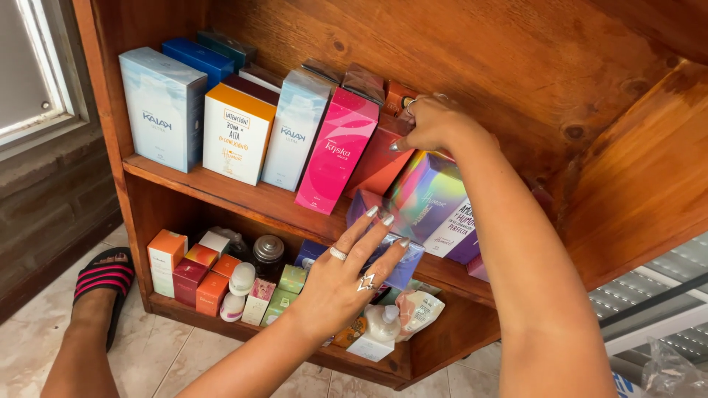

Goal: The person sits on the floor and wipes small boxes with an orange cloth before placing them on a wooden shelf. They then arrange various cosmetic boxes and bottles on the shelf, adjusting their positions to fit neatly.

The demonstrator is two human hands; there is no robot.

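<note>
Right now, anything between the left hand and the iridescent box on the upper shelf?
Nothing visible. The left hand already has its fingertips on the iridescent box. The right hand is above it, on the red box, not in the way.

Reddish-brown wooden shelf unit [516, 66] is seen with two shelves, set on a pale tiled floor [158, 357]. A white-framed window [40, 74] is seen at left above a dark wall ledge [51, 191]. Daylight throughout.
</note>
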